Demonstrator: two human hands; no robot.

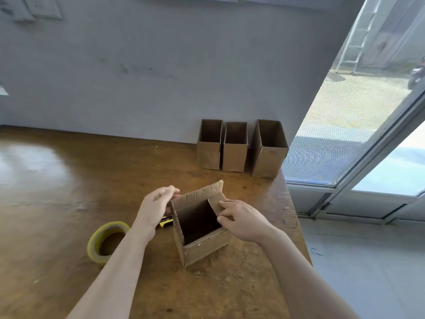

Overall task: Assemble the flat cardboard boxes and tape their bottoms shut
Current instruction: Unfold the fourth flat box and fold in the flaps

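Note:
A small brown cardboard box (202,247) stands on the wooden table (69,180) with its opening upward and its flaps loose. My left hand (156,203) is at the box's far left corner, fingers curled round the left flap's edge. My right hand (241,219) pinches the small right-side flap, thumb and fingers on it, folding it in over the opening. A roll of yellowish tape (105,242) lies flat on the table left of the box. A yellow and black cutter (166,223) peeks out behind my left wrist.
Three assembled open boxes (232,155) stand in a row against the grey wall at the back right. The table's right edge (296,217) runs close to the box, with tiled floor and an open glass door beyond.

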